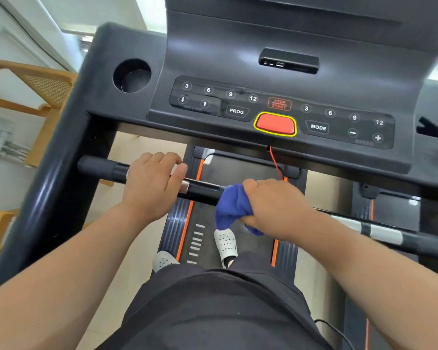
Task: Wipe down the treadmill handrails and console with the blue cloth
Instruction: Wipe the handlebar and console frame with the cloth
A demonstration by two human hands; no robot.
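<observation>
A black handrail bar [202, 189] runs across in front of me, below the dark grey console [276, 107] with its number buttons and red safety key. My left hand [151, 183] rests on the left part of the bar, its fingers curled over the top and its thumb lying along the bar. My right hand [276, 207] grips the bunched blue cloth [232, 207], which is wrapped round the bar near its middle. The bar's right part with a silver sensor band [384, 234] shows beyond my right wrist.
A round cup holder [132, 75] sits at the console's left. A red cord [276, 165] hangs from the safety key. The treadmill belt [238, 178] and my white shoes lie below. A wooden chair [43, 97] stands at the left, another treadmill deck [395, 205] at the right.
</observation>
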